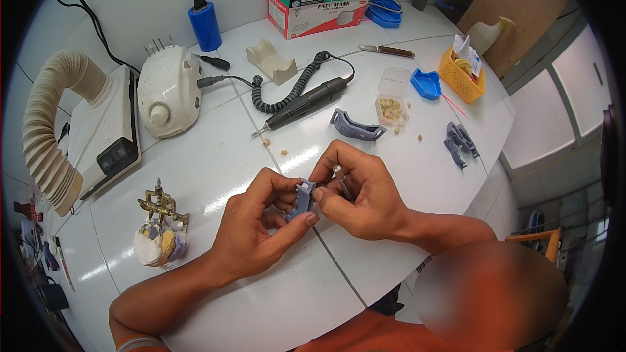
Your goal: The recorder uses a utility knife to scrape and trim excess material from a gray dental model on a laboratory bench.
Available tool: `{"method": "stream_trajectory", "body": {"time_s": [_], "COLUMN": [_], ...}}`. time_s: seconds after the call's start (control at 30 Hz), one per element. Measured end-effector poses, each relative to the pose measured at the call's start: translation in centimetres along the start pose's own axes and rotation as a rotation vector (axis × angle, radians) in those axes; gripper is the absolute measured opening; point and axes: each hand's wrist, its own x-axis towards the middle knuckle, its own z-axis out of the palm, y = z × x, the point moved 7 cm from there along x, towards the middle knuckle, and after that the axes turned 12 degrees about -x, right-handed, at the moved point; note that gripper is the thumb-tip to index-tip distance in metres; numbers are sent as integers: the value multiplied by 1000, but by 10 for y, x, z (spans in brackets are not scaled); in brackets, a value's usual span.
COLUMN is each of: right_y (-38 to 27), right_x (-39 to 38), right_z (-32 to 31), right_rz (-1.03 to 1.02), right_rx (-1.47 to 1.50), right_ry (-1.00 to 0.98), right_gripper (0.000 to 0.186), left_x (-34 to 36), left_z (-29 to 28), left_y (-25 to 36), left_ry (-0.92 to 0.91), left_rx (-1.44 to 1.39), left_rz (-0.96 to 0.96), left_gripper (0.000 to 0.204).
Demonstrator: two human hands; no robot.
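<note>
My left hand (244,228) is closed on a small grey-blue dental model piece (302,199), held between thumb and fingers above the table. Close against it, my right hand (372,192) grips a slim metal-handled tool (340,176), its round end pointing up between thumb and forefinger. The tool's working end is hidden by my fingers, and the right fingertips meet the edge of the piece. Just beyond my right hand lies a curved grey-blue dental model (357,126). A small clear box (392,109) of yellowish teeth stands behind it, with loose teeth (284,152) scattered around.
A black rotary handpiece (303,105) lies beyond my hands, its coiled cord running to a white control unit (171,91). Left are a ribbed suction hose (49,130) and a brass articulator (163,212) with plaster. Right are more grey-blue pieces (461,143) and a yellow basket (462,79).
</note>
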Motion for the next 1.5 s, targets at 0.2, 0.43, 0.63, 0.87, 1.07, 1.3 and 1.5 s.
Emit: {"method": "stream_trajectory", "body": {"time_s": [0.2, 0.43, 0.63, 0.87, 1.07, 1.3, 1.5], "right_y": [0, 14, 16, 21, 21, 23, 12], "right_x": [0, 1, 3, 3, 3, 2, 2], "right_z": [0, 0, 3, 9, 12, 11, 9], "right_rz": [-1, -51, 155, 266, 299, 259, 195], "right_rx": [-9, -2, 181, 388, 443, 352, 372], "right_ry": [5, 15, -54, -95, -156, -161, -141], "right_gripper": [15, 7, 10, 16, 17, 20, 18], "left_x": [0, 0, 0, -1, -5, -5, -2], "left_z": [1, 1, 0, 2, 2, 3, 0], "left_y": [1, 0, -3, 3, 5, 6, -7], "left_ry": [-17, -34, -28, -15, 2, 8, 44], "left_rx": [48, 122, 96, 157, 228, 266, 12], "left_rz": [41, 25, 12, 33, 73, 76, -11], "left_gripper": [37, 35, 34, 32, 35, 34, 37]}}
